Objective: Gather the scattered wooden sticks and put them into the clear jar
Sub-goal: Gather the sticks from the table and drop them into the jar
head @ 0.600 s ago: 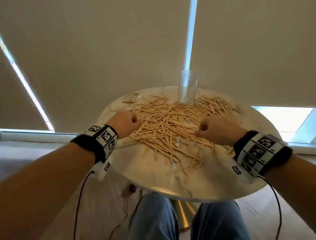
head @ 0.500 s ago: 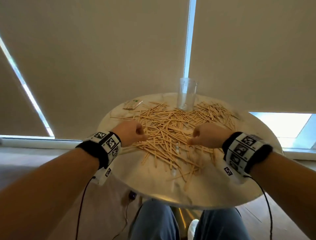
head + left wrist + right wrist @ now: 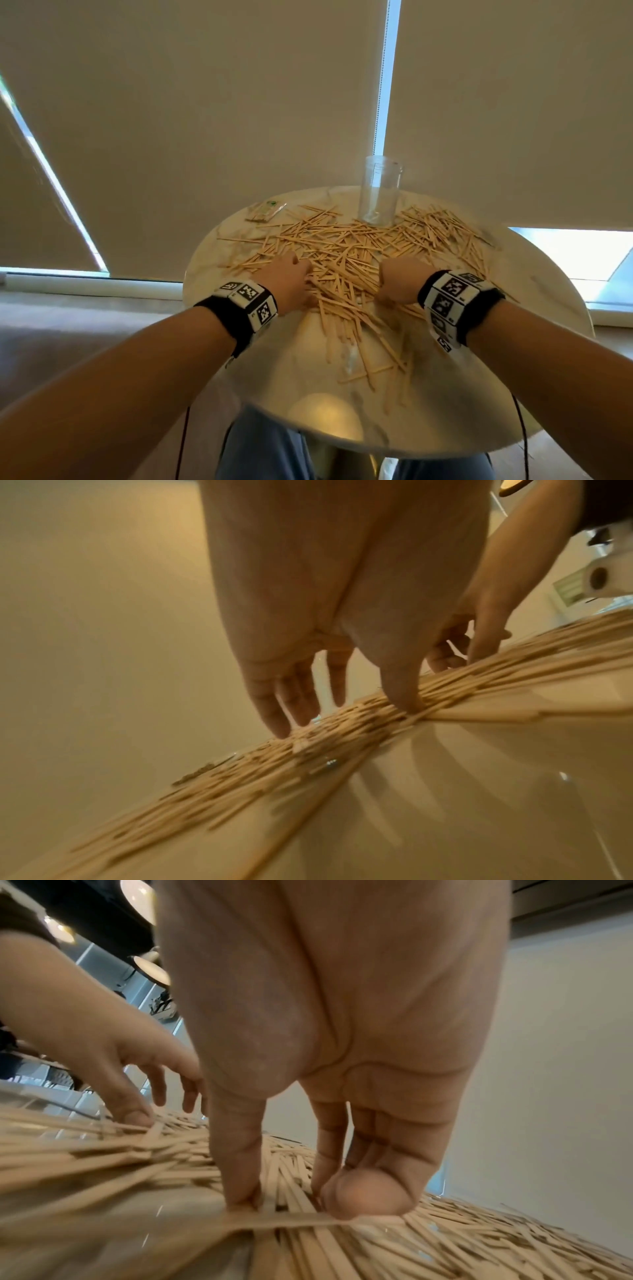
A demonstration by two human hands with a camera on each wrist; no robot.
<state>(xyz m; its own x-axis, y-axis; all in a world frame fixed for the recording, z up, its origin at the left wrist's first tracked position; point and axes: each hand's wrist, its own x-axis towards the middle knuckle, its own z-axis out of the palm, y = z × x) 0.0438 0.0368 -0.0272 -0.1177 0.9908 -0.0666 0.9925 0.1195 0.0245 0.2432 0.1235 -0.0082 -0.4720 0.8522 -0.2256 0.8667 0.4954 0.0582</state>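
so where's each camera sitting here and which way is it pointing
Head: worn on the head, looking forward and down at the round table, wooden sticks and clear jar; both forearms and knees show.
Left wrist: looks along the left hand, fingertips on sticks.
Right wrist: looks along the right hand, fingertips on sticks.
Shared: each wrist view also catches the other hand.

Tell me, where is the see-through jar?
In the head view, the clear plastic jar stands upright at the round table's far edge, behind the scattered wooden sticks.

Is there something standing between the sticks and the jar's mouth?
Nothing visible. The jar stands upright and open at the table's far edge, and sticks lie right up to its base.
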